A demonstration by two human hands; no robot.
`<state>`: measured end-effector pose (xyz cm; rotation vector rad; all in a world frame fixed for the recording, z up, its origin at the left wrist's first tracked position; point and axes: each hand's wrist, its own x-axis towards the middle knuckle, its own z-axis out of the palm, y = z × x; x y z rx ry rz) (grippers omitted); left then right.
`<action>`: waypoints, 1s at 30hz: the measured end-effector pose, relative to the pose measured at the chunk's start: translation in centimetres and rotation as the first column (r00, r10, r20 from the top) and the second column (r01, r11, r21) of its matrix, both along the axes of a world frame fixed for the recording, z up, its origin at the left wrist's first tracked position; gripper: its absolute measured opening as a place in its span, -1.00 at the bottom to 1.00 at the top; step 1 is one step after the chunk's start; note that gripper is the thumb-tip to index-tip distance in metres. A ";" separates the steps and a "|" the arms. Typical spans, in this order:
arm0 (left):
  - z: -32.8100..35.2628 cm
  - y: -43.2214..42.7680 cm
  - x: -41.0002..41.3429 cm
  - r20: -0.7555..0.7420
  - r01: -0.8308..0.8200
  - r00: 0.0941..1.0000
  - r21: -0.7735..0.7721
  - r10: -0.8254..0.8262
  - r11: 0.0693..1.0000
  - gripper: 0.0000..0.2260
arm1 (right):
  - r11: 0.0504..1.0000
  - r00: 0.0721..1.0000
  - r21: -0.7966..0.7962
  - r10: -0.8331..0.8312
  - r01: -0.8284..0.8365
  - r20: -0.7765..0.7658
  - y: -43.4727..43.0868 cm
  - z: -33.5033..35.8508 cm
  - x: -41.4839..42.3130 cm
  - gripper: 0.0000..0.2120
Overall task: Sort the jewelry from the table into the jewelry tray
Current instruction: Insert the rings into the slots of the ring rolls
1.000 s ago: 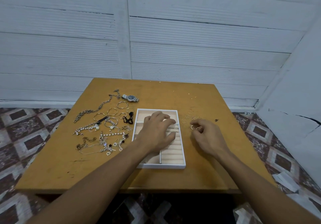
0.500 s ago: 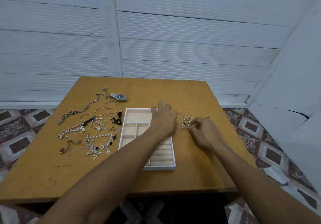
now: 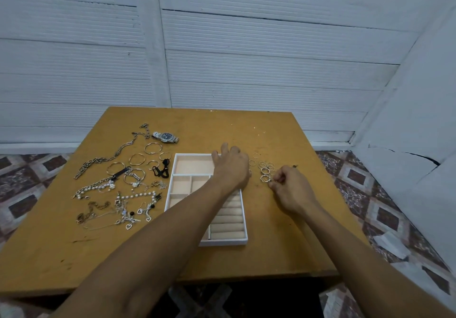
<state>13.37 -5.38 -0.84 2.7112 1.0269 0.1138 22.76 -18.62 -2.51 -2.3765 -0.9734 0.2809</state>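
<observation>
Beside tray, nearest ring in right hand grip

White-rimmed beige tray, ochre table

1. Back wall is white ribbed panels with horizontal seams, plus one vertical batten running down left of centre.
2. Right side wall is plain white, with a dark crack low down.
3. Floor tiles are a maroon-and-grey diamond pattern.
4. Pale crumpled scrap lying on the tiles on the right.
</observation>
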 end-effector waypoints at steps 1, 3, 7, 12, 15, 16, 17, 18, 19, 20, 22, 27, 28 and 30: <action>-0.1 0.0 0.0 0.020 0.001 1.000 -0.008 0.000 1.000 -0.74 | 1.000 1.000 0.009 0.006 -0.006 -0.004 -0.1 0.1 -0.1 -0.88; -0.1 0.0 -0.2 0.082 0.006 0.997 -0.019 -0.005 1.000 -0.82 | 0.999 0.999 0.024 0.029 -0.028 -0.015 -0.4 0.3 -0.2 -0.87; 0.6 -0.3 -0.9 0.178 0.040 0.984 -0.042 -0.032 0.998 -0.90 | 0.997 0.998 0.069 0.027 -0.023 -0.055 -1.0 0.7 -0.3 -0.92; 2.0 0.3 -3.5 0.352 0.083 0.933 -0.018 -0.072 0.996 -0.91 | 0.998 0.995 0.065 0.000 0.006 -0.097 -1.6 1.3 -0.2 -0.93; 2.5 1.0 -6.2 0.377 0.087 0.923 -0.006 -0.078 0.996 -0.89 | 0.998 0.993 0.065 0.004 0.004 -0.122 -1.9 1.9 0.0 -0.89; 2.6 1.3 -7.1 0.381 0.083 0.921 -0.001 -0.076 0.997 -0.90 | 0.998 0.990 0.068 0.001 0.008 -0.143 -2.0 2.0 0.0 -0.87; 2.6 1.5 -7.8 0.380 0.077 0.922 -0.002 -0.070 0.997 -0.91 | 0.998 0.986 0.066 -0.004 0.015 -0.166 -2.1 2.2 0.0 -0.86; 2.5 1.6 -8.6 0.373 0.069 0.926 -0.005 -0.062 0.998 -0.93 | 0.998 0.983 0.062 -0.010 0.022 -0.185 -2.2 2.4 -0.1 -0.85; 2.5 1.8 -9.2 0.360 0.058 0.931 -0.007 -0.052 0.998 -0.94 | 0.998 0.979 0.061 -0.015 0.028 -0.201 -2.3 2.6 -0.1 -0.84; 2.4 1.8 -9.7 0.348 0.048 0.936 -0.004 -0.043 0.999 -0.96 | 0.997 0.975 0.064 -0.021 0.036 -0.221 -2.3 2.7 -0.2 -0.84; 2.3 1.9 -10.5 0.335 0.028 0.942 0.005 -0.028 1.000 -0.96 | 0.995 0.962 0.084 -0.031 0.056 -0.273 -2.4 3.1 -0.5 -0.85; 2.0 1.7 -11.2 0.341 0.016 0.940 -0.029 -0.005 0.999 -0.95 | 0.985 0.918 0.148 -0.021 0.087 -0.396 -2.2 4.4 -1.3 -0.85; 2.0 1.6 -11.2 0.341 0.014 0.940 -0.037 0.000 0.999 -0.95 | 0.984 0.918 0.157 -0.017 0.086 -0.396 -2.1 4.6 -1.4 -0.84; 1.9 1.4 -11.2 0.334 0.009 0.943 -0.046 0.007 0.999 -0.95 | 0.984 0.939 0.159 -0.023 0.082 -0.344 -1.9 4.8 -1.4 -0.83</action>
